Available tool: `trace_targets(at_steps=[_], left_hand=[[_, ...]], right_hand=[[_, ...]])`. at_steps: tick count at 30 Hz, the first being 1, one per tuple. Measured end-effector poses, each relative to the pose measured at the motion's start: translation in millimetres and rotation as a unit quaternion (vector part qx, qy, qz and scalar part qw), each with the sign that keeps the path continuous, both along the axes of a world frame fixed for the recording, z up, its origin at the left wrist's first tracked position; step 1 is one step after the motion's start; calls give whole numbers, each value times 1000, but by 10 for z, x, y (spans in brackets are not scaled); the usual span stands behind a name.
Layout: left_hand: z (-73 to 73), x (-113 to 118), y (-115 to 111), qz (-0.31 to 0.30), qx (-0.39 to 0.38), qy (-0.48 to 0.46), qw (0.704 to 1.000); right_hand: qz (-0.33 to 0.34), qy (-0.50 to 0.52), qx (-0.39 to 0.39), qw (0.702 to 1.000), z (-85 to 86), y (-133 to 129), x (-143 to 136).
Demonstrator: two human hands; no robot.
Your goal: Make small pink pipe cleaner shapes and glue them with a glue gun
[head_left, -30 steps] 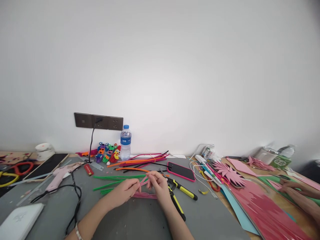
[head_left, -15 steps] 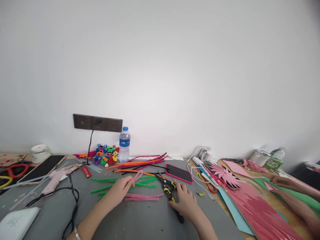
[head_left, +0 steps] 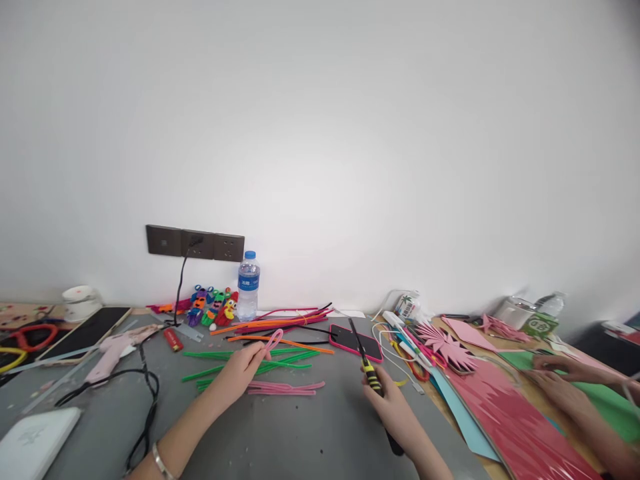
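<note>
My left hand (head_left: 246,365) is closed on a pink pipe cleaner (head_left: 273,340) bent into a loop that sticks up past the fingertips. Beneath and around it lie green pipe cleaners (head_left: 295,357) and more pink pipe cleaners (head_left: 287,388) on the grey mat (head_left: 280,440). My right hand (head_left: 387,397) grips the yellow-and-black handles of a pair of pliers (head_left: 369,373), raised edge-on with the jaws pointing away from me. Behind the pliers a phone in a pink case (head_left: 345,341) lies flat.
Orange and red pipe cleaners (head_left: 280,323) lie before a water bottle (head_left: 248,287) and small pipe-cleaner figures (head_left: 215,307). A pink glue gun (head_left: 107,357) with a black cord sits left. Right are cables (head_left: 395,353), red sheets (head_left: 520,413) and another person's hands (head_left: 555,380).
My right hand has picked the pliers up off the mat and moved slightly right. The left hand still holds the pink loop, now a little lower and to the left.
</note>
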State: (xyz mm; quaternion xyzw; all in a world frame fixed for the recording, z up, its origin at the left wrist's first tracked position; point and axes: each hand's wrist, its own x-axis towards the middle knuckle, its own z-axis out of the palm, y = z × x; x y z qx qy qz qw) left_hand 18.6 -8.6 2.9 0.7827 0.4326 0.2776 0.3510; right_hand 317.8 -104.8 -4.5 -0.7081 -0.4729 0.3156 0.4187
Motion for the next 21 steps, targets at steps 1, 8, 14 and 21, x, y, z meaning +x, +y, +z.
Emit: trace_targets(at_steps=[1, 8, 14, 21], left_hand=[[9, 8, -7, 1, 0, -1, 1000], [-56, -6, 27, 11, 15, -18, 1000], [-55, -33, 55, 3, 32, -22, 999], [-101, -54, 70, -7, 66, 9, 998]], right_hand=[[27, 104, -5, 994, 33, -38, -69], [308, 529, -137, 779, 91, -37, -804], [348, 539, -209, 738, 64, 129, -1112], [327, 555, -195, 740, 86, 198, -1097]])
